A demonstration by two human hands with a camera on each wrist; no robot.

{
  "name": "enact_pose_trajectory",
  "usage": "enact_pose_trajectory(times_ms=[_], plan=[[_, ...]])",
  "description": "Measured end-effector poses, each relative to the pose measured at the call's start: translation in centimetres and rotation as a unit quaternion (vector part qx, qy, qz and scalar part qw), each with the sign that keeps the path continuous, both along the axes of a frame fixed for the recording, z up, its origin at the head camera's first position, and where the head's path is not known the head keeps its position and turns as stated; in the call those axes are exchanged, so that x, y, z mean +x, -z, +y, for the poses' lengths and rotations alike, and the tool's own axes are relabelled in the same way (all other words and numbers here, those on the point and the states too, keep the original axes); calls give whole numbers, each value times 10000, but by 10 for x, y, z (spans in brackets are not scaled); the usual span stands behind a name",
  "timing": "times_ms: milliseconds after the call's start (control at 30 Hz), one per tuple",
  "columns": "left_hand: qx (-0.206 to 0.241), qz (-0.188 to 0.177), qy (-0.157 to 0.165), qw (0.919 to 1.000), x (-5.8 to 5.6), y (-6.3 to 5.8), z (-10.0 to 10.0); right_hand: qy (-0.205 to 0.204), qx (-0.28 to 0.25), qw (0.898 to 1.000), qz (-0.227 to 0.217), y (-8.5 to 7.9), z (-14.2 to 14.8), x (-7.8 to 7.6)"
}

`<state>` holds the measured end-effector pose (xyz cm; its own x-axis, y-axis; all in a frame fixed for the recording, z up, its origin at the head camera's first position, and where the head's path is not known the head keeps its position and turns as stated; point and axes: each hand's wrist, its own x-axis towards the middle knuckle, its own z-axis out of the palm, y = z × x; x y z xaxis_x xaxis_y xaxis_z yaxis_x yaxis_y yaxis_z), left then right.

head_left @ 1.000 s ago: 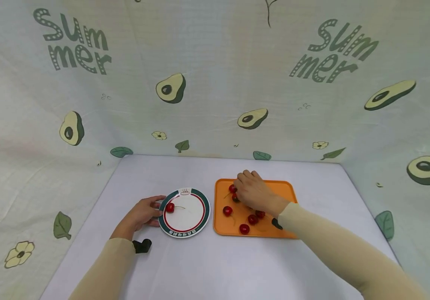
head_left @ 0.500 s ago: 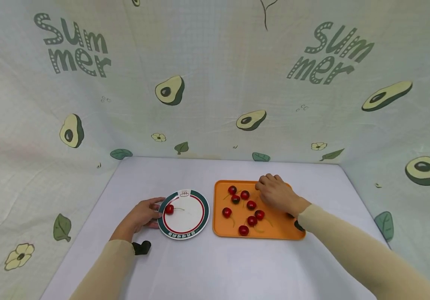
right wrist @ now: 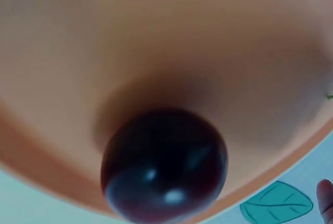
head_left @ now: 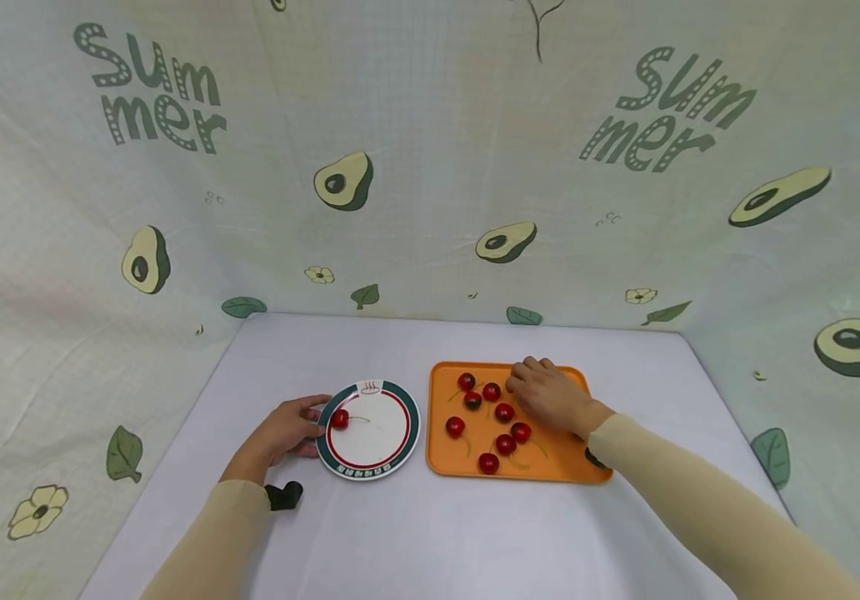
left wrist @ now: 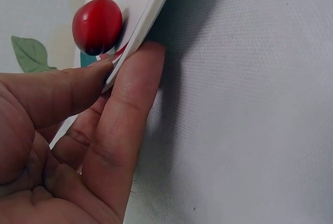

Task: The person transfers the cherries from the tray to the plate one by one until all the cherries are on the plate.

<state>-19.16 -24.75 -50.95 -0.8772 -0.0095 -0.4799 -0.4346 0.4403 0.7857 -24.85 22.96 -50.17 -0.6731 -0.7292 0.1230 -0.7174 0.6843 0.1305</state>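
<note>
My left hand pinches the left rim of a round white plate with a green band. In the left wrist view the thumb lies on top of the plate's edge and a finger is under it. One red cherry with a stem rests on the plate near that thumb. My right hand is over the right part of an orange tray, fingers pointing down, their tips hidden. A dark cherry fills the lower right wrist view, close to the camera. What the right fingers hold, if anything, is hidden.
Several red cherries, among them a front one, lie spread over the tray's left and middle. The white tabletop carries plate and tray side by side, a gap between them. A printed cloth hangs behind and at the sides.
My right hand has shifted right across the tray from above the left cherries, uncovering several of them; over the last half second it barely moves. The left hand and plate stay put.
</note>
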Motion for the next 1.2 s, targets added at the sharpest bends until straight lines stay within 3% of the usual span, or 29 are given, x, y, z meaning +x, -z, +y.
enact_pose_trajectory(times_ms=[467, 867, 1200], plan=[[-53, 12, 48, 10000, 0, -2, 2, -21, 271, 9996, 110, 6, -1, -2], [-26, -98, -45, 9999, 0, 0, 3, -79, 260, 9996, -36, 5, -1, 1], [-43, 20, -3, 10000, 0, -1, -1, 28, 124, 9999, 90, 4, 6, -5]])
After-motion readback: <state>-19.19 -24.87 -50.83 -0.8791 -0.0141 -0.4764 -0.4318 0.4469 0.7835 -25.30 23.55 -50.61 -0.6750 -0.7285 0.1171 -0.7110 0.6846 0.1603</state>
